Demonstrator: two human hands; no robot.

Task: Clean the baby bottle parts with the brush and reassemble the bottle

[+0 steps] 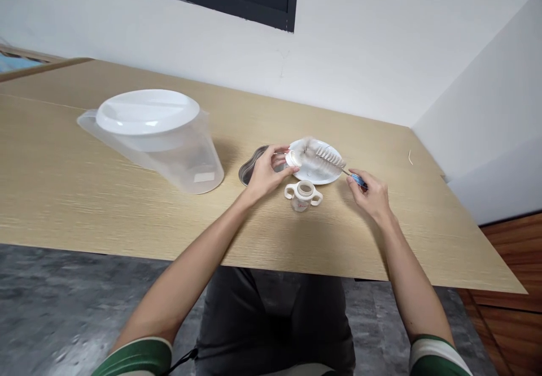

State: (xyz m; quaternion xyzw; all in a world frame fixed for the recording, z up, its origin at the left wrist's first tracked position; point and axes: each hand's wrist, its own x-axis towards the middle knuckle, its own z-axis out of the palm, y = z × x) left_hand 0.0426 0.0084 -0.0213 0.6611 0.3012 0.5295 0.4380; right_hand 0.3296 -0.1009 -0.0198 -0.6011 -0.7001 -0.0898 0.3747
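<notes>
Between the thumb and fingers of my left hand (271,168) is a small white bottle cap (293,159), its open side facing right. My right hand (369,191) grips the blue handle of a bottle brush (330,157). The bristles reach left over a white plate (324,178), with the brush tip close to the cap; whether they touch I cannot tell. A small clear baby bottle (301,200) with two cream side handles stands upright and uncapped in front of the plate. Partly behind my left hand lies a kidney-shaped metal tray (249,168).
A large translucent pitcher (186,161) with a white lid stands on the left of the wooden table (139,218). A thin white strip (410,157) lies at the right. The wall (347,54) rises behind the table, and its front edge runs before my legs.
</notes>
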